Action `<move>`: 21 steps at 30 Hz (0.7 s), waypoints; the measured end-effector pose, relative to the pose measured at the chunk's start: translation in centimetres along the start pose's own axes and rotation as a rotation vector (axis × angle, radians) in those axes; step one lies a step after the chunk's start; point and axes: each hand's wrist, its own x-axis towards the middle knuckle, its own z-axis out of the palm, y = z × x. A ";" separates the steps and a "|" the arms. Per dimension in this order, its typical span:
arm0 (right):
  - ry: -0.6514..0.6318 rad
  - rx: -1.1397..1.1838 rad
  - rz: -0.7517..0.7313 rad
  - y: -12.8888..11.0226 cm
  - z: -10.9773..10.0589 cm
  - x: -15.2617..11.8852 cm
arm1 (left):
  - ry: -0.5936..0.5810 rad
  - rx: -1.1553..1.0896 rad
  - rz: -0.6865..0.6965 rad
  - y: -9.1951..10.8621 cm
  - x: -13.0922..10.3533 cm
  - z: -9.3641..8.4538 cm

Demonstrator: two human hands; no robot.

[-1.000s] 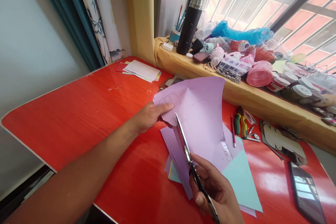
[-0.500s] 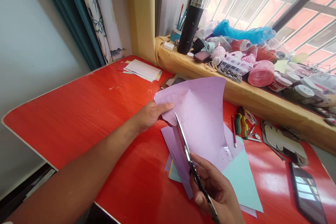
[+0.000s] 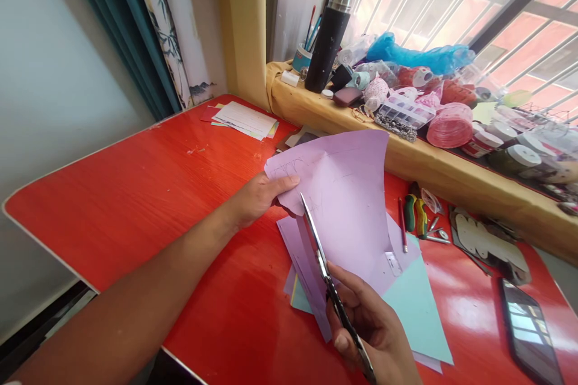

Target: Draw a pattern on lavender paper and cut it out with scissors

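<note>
A curved sheet of purple paper [image 3: 347,192] with pencil lines near its left end is pinched in my left hand [image 3: 266,195], thumb on top. The fingers beneath the sheet are hidden. My right hand [image 3: 370,319] grips a pair of scissors [image 3: 321,258], its fingers wrapped at the dark handles. The blades point up and away, overlapping the left edge of the sheet, with the tip close to my left thumb. Below the sheet lie more purple papers and a light blue sheet [image 3: 418,301] on the red table [image 3: 217,301].
Right of the papers lie a pencil [image 3: 402,225], pliers [image 3: 421,216], cut card pieces [image 3: 490,240] and a phone [image 3: 530,328]. Stacked cards [image 3: 248,120] rest at the table's back. The sill holds a black flask [image 3: 329,42], jars [image 3: 515,162] and a blue plastic bag [image 3: 419,57].
The purple sheet has shifted very slightly. Both hands and the scissors stay in nearly the same place.
</note>
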 end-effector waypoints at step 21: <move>-0.006 -0.025 0.006 0.0 -0.1 0.0 | 0.019 -0.010 -0.007 0.0 0.0 -0.1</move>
